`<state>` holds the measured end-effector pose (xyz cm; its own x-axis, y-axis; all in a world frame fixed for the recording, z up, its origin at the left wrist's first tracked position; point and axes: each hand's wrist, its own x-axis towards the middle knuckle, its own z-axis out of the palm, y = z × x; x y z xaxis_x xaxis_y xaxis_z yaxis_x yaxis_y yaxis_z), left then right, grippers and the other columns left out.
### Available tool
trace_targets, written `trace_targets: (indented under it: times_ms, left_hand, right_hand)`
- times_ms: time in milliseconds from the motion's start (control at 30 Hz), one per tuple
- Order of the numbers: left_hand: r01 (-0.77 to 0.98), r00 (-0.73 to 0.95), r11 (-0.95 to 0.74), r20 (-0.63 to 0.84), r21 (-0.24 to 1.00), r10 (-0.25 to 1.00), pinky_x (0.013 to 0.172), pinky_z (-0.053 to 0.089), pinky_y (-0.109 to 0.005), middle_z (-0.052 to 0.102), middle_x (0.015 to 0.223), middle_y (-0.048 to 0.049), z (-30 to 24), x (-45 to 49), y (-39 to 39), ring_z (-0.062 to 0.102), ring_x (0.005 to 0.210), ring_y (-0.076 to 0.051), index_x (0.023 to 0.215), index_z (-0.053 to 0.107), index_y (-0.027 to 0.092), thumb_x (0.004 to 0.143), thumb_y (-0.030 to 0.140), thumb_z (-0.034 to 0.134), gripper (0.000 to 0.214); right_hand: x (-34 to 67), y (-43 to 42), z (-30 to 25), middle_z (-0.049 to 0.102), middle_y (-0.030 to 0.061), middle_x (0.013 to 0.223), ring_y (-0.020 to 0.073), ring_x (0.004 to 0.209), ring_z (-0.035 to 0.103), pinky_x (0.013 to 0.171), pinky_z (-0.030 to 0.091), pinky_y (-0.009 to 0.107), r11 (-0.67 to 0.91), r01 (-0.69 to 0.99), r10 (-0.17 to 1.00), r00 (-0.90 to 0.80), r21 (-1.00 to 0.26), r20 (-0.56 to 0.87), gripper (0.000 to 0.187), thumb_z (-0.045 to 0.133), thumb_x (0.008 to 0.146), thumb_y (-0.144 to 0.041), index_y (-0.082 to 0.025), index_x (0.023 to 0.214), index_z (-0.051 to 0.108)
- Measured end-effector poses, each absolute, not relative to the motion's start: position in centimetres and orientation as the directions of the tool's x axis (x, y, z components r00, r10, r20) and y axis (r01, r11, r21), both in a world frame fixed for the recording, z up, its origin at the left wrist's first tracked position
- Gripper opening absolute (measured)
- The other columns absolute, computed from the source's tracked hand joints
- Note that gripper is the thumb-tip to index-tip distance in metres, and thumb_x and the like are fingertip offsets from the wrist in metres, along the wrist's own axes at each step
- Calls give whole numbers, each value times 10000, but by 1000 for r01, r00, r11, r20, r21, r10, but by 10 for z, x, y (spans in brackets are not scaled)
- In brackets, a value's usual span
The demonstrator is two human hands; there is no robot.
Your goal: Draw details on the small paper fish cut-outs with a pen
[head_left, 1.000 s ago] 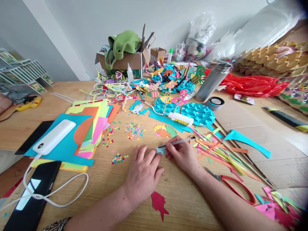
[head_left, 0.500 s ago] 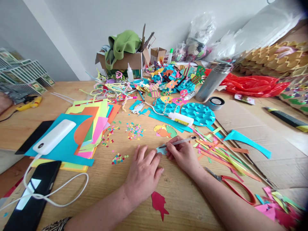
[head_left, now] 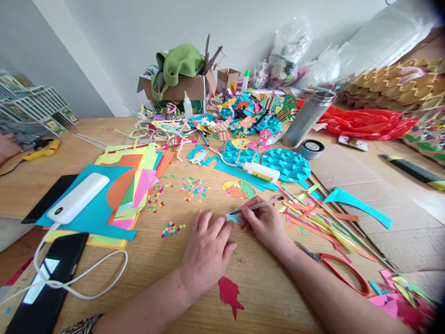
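My left hand (head_left: 206,250) lies flat on the wooden table (head_left: 264,283), fingers spread, with its fingertips pressing a small light-blue paper piece (head_left: 232,216). My right hand (head_left: 263,222) is closed around a pen (head_left: 259,205), whose tip rests on that blue piece. Just beyond lie orange, yellow and green paper fish (head_left: 238,189) and a glue bottle (head_left: 261,171). A red paper fish (head_left: 229,294) lies near my left wrist.
A stack of coloured paper (head_left: 128,185) with a white power bank (head_left: 78,197) sits on the left, a black phone (head_left: 47,283) below it. Paper strips (head_left: 313,218) and red scissors (head_left: 339,273) lie right. Blue discs (head_left: 287,164), a steel bottle (head_left: 308,118) and a cardboard box (head_left: 181,88) stand farther back. Another person's hand (head_left: 6,146) shows at the far left.
My hands and the pen stay where they were. The other person's hand at the far left edge has shifted slightly.
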<state>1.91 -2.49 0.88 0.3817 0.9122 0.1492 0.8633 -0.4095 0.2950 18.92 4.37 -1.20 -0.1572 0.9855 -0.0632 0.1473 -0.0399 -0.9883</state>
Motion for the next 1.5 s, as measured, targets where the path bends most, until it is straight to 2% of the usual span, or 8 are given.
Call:
trace_targets:
  times_ms: [1500]
  left_hand:
    - [864, 384, -416, 164, 282, 909, 1121, 297, -558, 574, 1250, -61, 10, 19, -25, 431, 1231, -297, 1273, 554, 227, 927, 310, 584, 358]
  right_hand:
    - [188, 42, -8, 616, 0, 529, 154, 436, 590, 401, 471, 237, -50, 144, 989, -131, -988, -69, 335, 628, 830, -517, -213, 741, 520]
